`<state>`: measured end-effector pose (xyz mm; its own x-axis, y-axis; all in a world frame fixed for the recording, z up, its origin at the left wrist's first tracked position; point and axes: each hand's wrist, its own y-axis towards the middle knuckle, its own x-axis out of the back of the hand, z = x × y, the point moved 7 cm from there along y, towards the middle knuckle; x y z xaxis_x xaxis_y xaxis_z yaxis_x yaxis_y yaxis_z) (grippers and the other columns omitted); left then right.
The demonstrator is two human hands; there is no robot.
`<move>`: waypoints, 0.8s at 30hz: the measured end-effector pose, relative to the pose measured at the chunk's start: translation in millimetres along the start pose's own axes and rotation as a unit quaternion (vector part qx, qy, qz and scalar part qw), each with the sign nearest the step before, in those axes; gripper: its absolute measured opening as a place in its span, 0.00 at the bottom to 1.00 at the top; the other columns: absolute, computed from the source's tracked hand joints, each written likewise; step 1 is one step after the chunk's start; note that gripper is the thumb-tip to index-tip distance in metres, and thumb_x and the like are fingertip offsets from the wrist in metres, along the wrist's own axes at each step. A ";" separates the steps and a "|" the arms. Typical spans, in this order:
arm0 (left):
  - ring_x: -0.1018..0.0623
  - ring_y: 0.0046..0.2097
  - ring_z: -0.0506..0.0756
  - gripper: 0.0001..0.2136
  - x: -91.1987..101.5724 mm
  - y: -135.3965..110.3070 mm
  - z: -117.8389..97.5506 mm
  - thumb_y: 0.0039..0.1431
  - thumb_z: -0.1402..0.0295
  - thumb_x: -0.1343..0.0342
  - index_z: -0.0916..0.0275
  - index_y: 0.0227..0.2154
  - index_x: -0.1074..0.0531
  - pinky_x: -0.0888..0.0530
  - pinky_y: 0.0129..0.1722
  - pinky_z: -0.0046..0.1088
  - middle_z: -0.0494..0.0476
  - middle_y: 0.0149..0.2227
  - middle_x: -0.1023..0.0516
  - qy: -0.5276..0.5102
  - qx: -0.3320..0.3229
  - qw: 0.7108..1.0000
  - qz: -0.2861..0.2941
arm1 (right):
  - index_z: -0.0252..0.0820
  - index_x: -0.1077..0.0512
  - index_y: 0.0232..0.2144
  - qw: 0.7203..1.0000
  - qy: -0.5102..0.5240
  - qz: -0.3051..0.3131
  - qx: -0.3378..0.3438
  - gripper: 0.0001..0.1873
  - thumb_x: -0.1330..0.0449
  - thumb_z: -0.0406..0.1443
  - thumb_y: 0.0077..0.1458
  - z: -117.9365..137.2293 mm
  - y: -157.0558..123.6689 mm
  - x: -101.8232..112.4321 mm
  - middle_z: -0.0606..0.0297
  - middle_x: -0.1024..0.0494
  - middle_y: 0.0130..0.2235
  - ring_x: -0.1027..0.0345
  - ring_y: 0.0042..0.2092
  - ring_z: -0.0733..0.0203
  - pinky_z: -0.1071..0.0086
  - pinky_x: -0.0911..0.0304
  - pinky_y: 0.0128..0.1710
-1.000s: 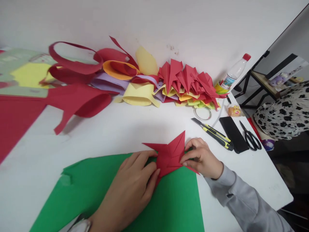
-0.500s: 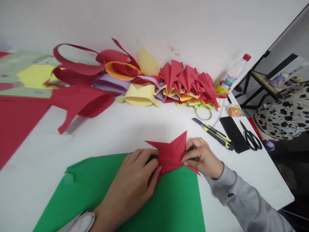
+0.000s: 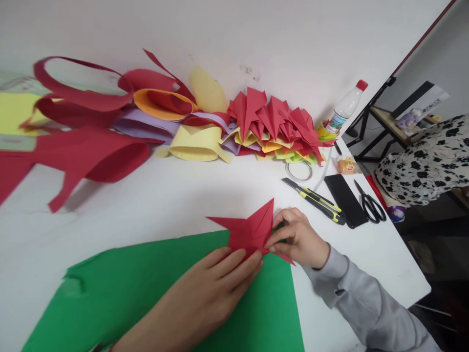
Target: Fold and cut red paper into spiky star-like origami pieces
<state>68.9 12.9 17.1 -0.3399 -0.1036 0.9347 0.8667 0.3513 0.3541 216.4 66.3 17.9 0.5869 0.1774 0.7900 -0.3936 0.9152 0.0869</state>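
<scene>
A folded red paper star (image 3: 249, 230) with pointed arms lies over the far edge of a large green paper sheet (image 3: 157, 283). My left hand (image 3: 223, 278) rests flat on the star's near side, fingers stretched out and covering its lower points. At the star's right side, my right hand (image 3: 298, 239) pinches the paper between thumb and fingers, close to the point that sticks out to the lower right. Creases show on the star's upper right arm.
Behind stand rolled paper pieces (image 3: 198, 142) and a pile of red folded stars (image 3: 274, 115). To the right are a tape roll (image 3: 298, 178), a utility knife (image 3: 315, 200), a black phone-like slab (image 3: 346, 200), scissors (image 3: 370, 203), a snack packet (image 3: 346, 165) and a bottle (image 3: 339, 115). Patterned cloth (image 3: 425, 161) hangs beyond.
My left hand has shifted from gripping the star's left edge to lying flat across its near side. My right hand keeps its pinch. The whole view has swung slightly right.
</scene>
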 end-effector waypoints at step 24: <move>0.28 0.33 0.54 0.14 -4.1 25.4 49.1 0.64 0.67 0.56 0.59 0.26 0.31 0.29 0.32 0.30 0.53 0.31 0.29 -0.278 0.227 0.934 -0.007 | 0.55 0.19 0.29 1.000 0.006 0.018 -0.017 0.08 0.28 0.35 0.45 -3.3 3.8 -1.4 0.67 0.29 0.39 0.38 0.45 0.56 0.58 0.44 0.48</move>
<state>74.5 67.9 20.8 -0.5965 0.3424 0.7259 0.6596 0.7244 0.2004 216.4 70.7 15.1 0.5818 0.2146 0.7845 -0.3899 0.9201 0.0374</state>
